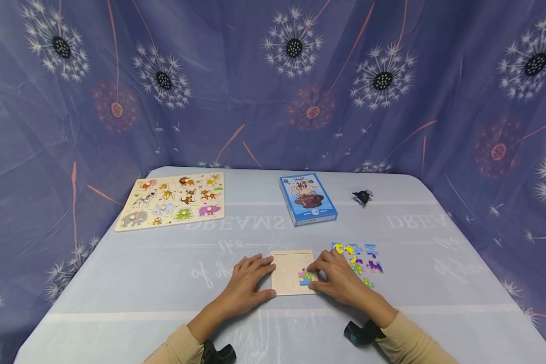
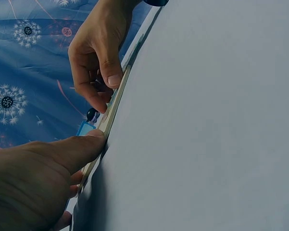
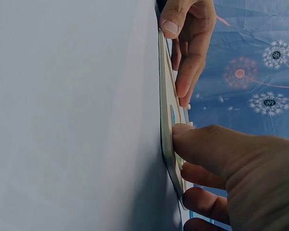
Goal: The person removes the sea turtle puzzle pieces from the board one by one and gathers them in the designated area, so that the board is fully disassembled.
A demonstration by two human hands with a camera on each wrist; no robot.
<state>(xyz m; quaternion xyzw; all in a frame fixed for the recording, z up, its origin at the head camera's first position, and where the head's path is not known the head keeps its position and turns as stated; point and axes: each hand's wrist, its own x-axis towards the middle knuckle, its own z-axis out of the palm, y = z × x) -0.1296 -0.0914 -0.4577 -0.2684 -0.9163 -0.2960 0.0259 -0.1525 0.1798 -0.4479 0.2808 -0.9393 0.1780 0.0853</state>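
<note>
A square wooden puzzle tray (image 1: 285, 275) lies flat on the table before me. My left hand (image 1: 246, 283) rests at its left side, thumb near the lower corner and fingertips on the upper left edge. In the left wrist view, that thumb (image 2: 89, 144) touches the tray's rim. My right hand (image 1: 341, 278) pinches a jigsaw piece (image 1: 305, 277) with pink, green and blue print, low in the tray's right side. The right thumb (image 3: 192, 139) lies over the rim in the right wrist view. The piece's right part is hidden by the fingers.
Several loose jigsaw pieces (image 1: 374, 266) lie right of the tray, partly behind my right hand. Farther back are a blue puzzle box (image 1: 308, 198), a small dark object (image 1: 362, 197) and a wooden animal puzzle board (image 1: 173, 201) at left. A dandelion-print curtain (image 1: 255, 101) surrounds the table.
</note>
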